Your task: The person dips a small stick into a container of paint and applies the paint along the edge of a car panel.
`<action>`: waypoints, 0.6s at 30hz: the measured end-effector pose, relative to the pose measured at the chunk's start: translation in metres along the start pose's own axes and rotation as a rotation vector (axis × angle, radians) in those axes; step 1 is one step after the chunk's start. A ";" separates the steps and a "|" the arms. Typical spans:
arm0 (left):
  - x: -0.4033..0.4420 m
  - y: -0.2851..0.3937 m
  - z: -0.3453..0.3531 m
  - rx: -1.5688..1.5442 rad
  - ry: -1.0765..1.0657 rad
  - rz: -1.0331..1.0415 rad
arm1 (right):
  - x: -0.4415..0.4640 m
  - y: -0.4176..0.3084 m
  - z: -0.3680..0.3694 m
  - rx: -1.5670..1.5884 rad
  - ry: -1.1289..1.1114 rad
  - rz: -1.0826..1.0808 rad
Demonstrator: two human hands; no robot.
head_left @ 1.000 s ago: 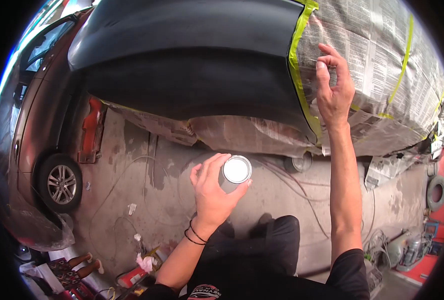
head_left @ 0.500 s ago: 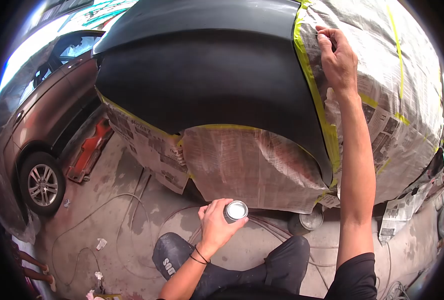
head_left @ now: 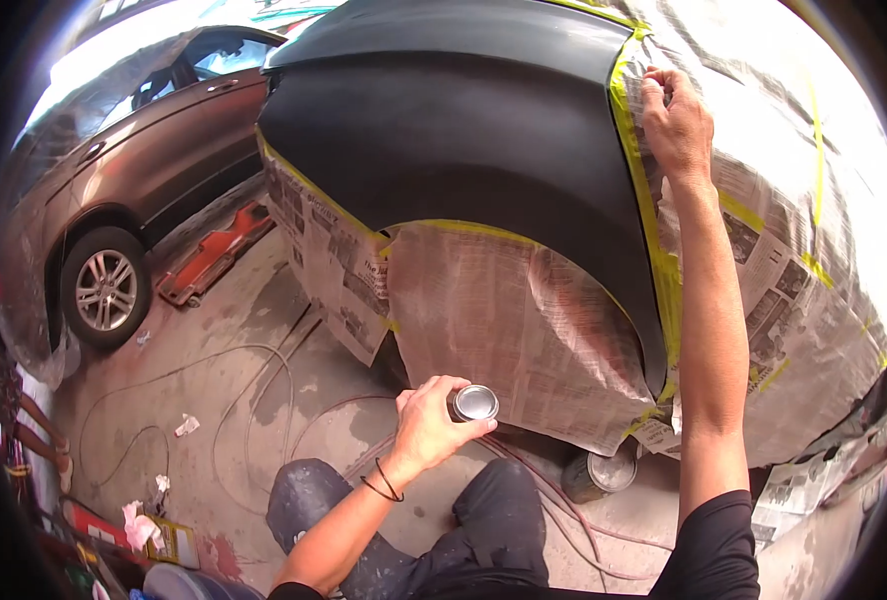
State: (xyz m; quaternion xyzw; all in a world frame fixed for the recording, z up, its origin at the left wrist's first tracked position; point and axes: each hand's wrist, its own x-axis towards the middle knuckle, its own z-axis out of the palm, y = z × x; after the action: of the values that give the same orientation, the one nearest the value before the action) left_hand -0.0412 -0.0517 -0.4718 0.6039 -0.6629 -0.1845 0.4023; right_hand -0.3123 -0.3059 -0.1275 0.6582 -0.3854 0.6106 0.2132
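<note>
My left hand (head_left: 429, 428) is wrapped round a small round metal tin (head_left: 477, 403), held level above my knees with its silvery top facing up. My right hand (head_left: 677, 120) is raised, fingers curled together in a pinch; whatever they hold, if anything, is too small to make out. It is beside the yellow-green masking tape (head_left: 636, 160) along the right edge of a black car fender (head_left: 444, 125). Newspaper masking (head_left: 464, 300) covers the wheel arch below the fender, and more masking paper (head_left: 794, 290) covers the body to the right.
A brown car (head_left: 154, 150) is parked at the left, with a red floor jack (head_left: 214, 255) beside it. Hoses (head_left: 254, 350) run across the concrete floor. A larger can (head_left: 604, 472) stands under the masked car. At the lower left are a crumpled pink tissue (head_left: 142, 527) and another person's legs (head_left: 44, 425).
The view has shifted left, so the fender and brown car appear farther right. My left hand still holds the tin, and my right hand stays raised by the tape with its fingers pinched.
</note>
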 end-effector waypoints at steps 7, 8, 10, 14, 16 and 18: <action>-0.003 -0.020 0.000 -0.070 0.043 -0.024 | 0.003 0.007 0.014 -0.020 0.065 -0.146; -0.002 -0.025 0.000 -0.071 0.034 -0.020 | 0.001 -0.002 0.014 -0.014 0.043 -0.131; 0.003 -0.035 -0.004 -0.079 0.019 -0.010 | 0.001 -0.024 0.018 -0.001 0.008 -0.137; 0.013 -0.055 -0.013 -0.091 -0.029 0.044 | -0.010 -0.061 0.032 -0.077 0.075 -0.249; 0.020 -0.071 -0.018 -0.122 -0.064 0.079 | -0.024 -0.086 0.040 -0.081 0.086 -0.224; 0.025 -0.088 -0.023 -0.153 -0.098 0.123 | -0.034 -0.095 0.057 -0.044 0.106 -0.176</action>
State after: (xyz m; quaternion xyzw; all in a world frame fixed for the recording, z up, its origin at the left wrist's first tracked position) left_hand 0.0352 -0.0881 -0.5143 0.5200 -0.7016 -0.2387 0.4248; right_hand -0.2015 -0.2821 -0.1522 0.6513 -0.3277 0.6149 0.3004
